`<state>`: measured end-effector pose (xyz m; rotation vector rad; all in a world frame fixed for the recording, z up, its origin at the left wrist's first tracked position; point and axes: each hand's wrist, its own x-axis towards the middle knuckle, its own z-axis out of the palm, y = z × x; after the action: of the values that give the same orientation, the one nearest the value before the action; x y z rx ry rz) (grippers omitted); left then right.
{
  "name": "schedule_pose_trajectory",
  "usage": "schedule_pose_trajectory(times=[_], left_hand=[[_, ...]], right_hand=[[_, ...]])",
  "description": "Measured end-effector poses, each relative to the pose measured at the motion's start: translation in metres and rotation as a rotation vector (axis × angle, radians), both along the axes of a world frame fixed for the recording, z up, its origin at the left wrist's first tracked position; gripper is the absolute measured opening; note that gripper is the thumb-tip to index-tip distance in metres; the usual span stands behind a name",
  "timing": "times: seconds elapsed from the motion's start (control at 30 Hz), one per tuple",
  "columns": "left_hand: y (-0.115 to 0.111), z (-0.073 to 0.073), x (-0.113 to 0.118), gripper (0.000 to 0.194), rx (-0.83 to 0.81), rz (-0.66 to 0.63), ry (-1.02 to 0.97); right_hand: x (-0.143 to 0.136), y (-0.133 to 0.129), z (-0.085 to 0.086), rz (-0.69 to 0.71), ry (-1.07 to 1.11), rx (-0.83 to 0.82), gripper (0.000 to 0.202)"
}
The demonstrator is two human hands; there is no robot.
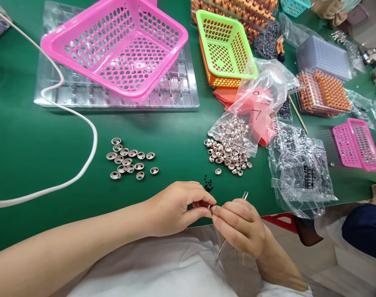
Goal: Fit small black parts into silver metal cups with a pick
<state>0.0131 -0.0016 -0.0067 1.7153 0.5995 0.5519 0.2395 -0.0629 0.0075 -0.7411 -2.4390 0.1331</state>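
Silver-toned metal cups (126,161) and hand-held part, green tabletop (163,128)

Clock positions read from the meeting fingertips; twelve is the top of the view.

1. Small part (210,207): at centre, over the tabletop's near edge; mostly covered, identity unclear.
2. Left hand (177,205): fingers (203,196) nearly closed, tips pinching the part.
3. Right hand (243,225): fingers nearly closed, tips on the same part; tweezers (220,251) kept within the grip, slanting from two o'clock to six.
4. Cups: loose group at ten o'clock; larger heap (229,153) at twelve to one, against a clear bag (270,76) holding more.
5. Black pieces (208,184): scattered at twelve, just beyond the fingers.

Hazards, as judged: a fingertip-only pinch could let the part slip into the lap; tweezers, loosely carried, could slide out; straying knuckles could scatter the black pieces; tugging the bag could spill cups.
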Motion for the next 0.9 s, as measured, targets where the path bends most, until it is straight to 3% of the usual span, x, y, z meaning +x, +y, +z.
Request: schedule_pose_trajectory(times=[0.7, 0.9], left_hand=[[0.0002, 0.0014, -0.0005, 0.011, 0.043, -0.024, 0.013], [-0.0012, 0.0003, -0.0004, 0.01, 0.041, -0.002, -0.008]], right_hand=[[-0.0005, 0.0004, -0.0033, -0.014, 0.048, -0.075, 0.016], [-0.0002, -0.0033, -0.0048, -0.042, 0.013, -0.017, 0.016]])
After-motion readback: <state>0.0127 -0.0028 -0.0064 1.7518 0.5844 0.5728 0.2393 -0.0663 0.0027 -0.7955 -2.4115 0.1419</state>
